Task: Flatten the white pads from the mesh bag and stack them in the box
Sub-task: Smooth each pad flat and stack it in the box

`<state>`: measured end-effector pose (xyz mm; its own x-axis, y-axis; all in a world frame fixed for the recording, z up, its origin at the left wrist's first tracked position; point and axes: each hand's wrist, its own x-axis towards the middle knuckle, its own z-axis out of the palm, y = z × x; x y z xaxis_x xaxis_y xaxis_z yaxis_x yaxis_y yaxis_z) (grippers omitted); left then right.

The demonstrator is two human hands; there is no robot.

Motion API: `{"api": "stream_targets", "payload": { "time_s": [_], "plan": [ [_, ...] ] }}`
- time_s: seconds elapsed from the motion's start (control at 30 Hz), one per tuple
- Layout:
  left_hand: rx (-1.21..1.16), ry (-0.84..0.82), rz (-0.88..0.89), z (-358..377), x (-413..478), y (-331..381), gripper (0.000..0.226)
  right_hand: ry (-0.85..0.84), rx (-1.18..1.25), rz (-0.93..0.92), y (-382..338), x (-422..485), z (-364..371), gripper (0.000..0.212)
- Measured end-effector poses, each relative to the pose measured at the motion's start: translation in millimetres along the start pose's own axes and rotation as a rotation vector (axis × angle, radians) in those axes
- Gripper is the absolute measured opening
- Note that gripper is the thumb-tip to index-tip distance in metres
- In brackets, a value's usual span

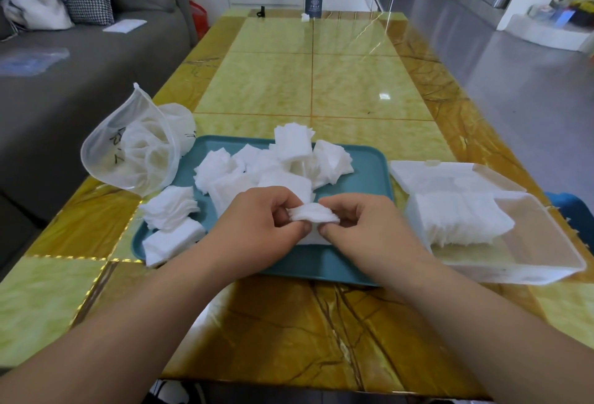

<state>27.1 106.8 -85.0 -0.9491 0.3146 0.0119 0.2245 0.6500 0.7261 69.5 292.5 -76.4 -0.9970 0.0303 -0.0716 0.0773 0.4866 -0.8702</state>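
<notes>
both hands, left hand [257, 220] and right hand [360, 223], pinch a small sheaf of white pads [313, 213] by its ends; soft, light, floppy, best held at the edges.

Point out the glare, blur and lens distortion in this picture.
Head view: bright glare streaks the glossy table at its far end; head view: wide-angle bending bows the table's edges; head view: the sofa looks soft, while the pad pinched by the left hand and right hand is fairly sharp.
</notes>
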Motion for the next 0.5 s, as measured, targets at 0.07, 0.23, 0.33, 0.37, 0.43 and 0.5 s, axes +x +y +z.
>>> {"api": "stream_targets", "payload": {
  "time_s": [0.07, 0.23, 0.33, 0.37, 0.43, 0.5],
  "plan": [
    [-0.073, 0.017, 0.011, -3, -1, 5, 0.007, 0.047, 0.035, 0.024, 0, 3, -3, 0.017],
    [0.113, 0.337, 0.123, -18, 29, 18, 0.014, 0.224, 0.182, 0.082, -4, 11, -16, 0.012],
    [0.395, 0.236, 0.164, -24, 61, 23, 0.041, 0.246, 0.270, 0.107, -7, 14, -18, 0.010],
    [0.449, 0.164, 0.126, -23, 69, 23, 0.047, 0.243, 0.289, 0.114, -8, 15, -17, 0.011],
    [0.488, 0.075, 0.036, -19, 80, 22, 0.043, 0.243, 0.318, 0.126, -8, 17, -17, 0.012],
    [0.515, 0.076, -0.001, -17, 82, 20, 0.031, 0.239, 0.336, 0.131, -7, 17, -18, 0.012]
  ]
}}
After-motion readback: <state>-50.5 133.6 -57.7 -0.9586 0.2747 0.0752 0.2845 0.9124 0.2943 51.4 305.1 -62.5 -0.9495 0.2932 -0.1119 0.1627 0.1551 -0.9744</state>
